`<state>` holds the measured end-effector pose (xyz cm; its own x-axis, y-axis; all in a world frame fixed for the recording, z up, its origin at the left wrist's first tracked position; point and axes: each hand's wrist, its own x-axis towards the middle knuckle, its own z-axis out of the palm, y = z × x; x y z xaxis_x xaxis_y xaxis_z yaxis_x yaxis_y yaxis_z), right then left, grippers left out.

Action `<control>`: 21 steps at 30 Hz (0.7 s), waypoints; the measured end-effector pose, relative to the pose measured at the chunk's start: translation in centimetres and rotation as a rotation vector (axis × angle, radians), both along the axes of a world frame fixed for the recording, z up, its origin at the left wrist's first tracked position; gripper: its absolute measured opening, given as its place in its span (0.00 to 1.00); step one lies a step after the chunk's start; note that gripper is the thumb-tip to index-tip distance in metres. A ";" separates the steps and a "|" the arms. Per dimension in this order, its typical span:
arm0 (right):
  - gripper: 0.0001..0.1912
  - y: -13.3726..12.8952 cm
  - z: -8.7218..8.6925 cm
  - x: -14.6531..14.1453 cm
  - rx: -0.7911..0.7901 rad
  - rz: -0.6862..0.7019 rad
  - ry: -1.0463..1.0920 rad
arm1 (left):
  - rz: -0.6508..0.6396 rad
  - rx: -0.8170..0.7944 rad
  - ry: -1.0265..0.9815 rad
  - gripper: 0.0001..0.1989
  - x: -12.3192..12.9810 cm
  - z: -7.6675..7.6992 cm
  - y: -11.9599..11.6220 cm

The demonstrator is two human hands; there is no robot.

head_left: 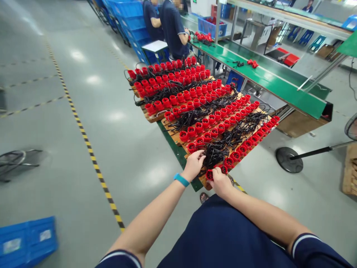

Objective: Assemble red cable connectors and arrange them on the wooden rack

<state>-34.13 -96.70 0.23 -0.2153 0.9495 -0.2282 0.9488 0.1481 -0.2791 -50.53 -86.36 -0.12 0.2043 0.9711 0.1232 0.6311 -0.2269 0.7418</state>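
Observation:
Rows of round red parts (198, 127) stand on wooden boards (175, 137), with bundles of black cables (217, 152) lying between the rows. At the near corner my right hand (221, 182) has its fingers closed on a red part (209, 174), the nearest one of the front row. My left hand (195, 163), below a teal wristband, is at the near end of the black cables, its fingers curled together. Whether a cable is between those fingers is too small to tell.
Beyond the boards runs a green conveyor table (292, 97) with loose red parts (252, 63). Two people stand at the far end near stacked blue crates (134, 22). A fan base (289, 160) is at the right, a blue crate (28, 242) at lower left.

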 end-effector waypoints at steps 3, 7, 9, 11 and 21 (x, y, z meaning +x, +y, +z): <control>0.26 -0.3 0.1 0.3 0.015 0.013 -0.007 | 0.078 0.021 0.031 0.11 -3.3 0.0 -2.4; 0.20 -0.8 0.3 0.7 0.040 0.046 -0.021 | 0.205 -0.024 0.098 0.16 -6.1 -1.7 -5.9; 0.20 -0.7 0.4 0.7 0.045 0.048 -0.039 | 0.222 -0.090 0.106 0.17 -6.3 -3.0 -7.1; 0.20 -0.5 0.6 0.6 0.038 0.040 -0.054 | 0.205 -0.153 0.092 0.12 -5.9 -4.1 -7.7; 0.39 -1.9 0.4 1.1 0.027 0.053 0.172 | 0.204 -0.129 -0.006 0.07 -3.5 -3.1 -5.9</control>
<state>-33.02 -98.58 0.59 -0.2989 0.9411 -0.1583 0.8782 0.2063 -0.4315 -54.06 -92.22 -3.21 0.0017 1.0000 -0.0037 0.6497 0.0017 0.7602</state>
